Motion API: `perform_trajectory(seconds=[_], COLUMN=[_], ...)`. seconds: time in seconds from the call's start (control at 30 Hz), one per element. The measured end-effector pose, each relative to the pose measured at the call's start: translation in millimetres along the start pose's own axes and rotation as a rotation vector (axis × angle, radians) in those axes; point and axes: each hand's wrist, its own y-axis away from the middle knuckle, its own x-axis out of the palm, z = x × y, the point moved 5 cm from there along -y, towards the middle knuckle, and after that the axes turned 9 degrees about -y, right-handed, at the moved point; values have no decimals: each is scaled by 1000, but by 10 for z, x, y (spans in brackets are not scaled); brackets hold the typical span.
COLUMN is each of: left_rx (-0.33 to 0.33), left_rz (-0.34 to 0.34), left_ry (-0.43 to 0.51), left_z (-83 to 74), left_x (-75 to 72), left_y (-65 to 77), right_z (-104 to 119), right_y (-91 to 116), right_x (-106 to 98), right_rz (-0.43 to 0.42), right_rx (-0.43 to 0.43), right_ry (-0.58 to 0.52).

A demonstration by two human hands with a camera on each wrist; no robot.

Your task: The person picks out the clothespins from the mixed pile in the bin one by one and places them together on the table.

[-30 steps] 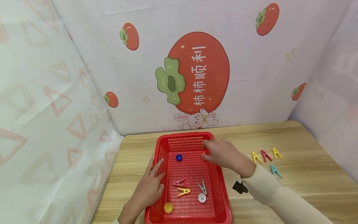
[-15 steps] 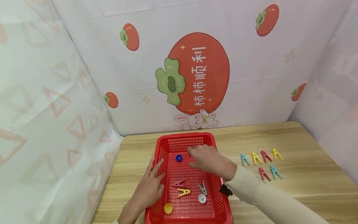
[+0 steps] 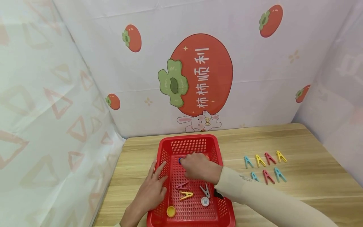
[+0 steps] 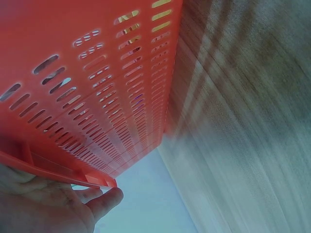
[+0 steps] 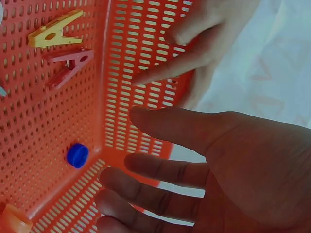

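A red plastic basket (image 3: 187, 136) sits on the table. My left hand (image 3: 150, 190) holds its left rim, with fingers on both sides of the wall. Over the back of the basket, my right hand (image 3: 199, 167) reaches in beside a blue bottle cap (image 3: 180, 160), partly hiding it. The right wrist view shows its fingers extended with nothing between them and the cap apart from them. Also inside the basket lie a pink clothespin (image 3: 181, 186), a yellow clothespin (image 3: 186, 195), a grey clothespin (image 3: 205, 190), a white cap (image 3: 205, 201), a yellow cap (image 3: 171, 211) and an orange cap (image 5: 17, 219).
Right of the basket, several clothespins lie in two rows on the wooden table (image 3: 300, 142), among them a yellow clothespin (image 3: 260, 160) and a red clothespin (image 3: 267, 176). A white cloth (image 3: 147, 119) with printed persimmons hangs behind the table.
My right hand has moved left from the basket's right side toward the blue cap. More clothespins on the table show from behind the sleeve. The left hand stays on the rim.
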Motion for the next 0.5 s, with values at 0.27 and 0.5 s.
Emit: perform_trajectory(seconds=[0.27,0.5], left_rx=[-7,-17], left_rz=[10,32], left_ry=[6,12], left_z=[15,8], left_x=[24,44], left_y=[-8,-10], right_z=[143,246], right_y=[-124,-175], right_x=[215,368], right_rz=[116,164], right_rx=[-1,-15], right_ry=[105,204])
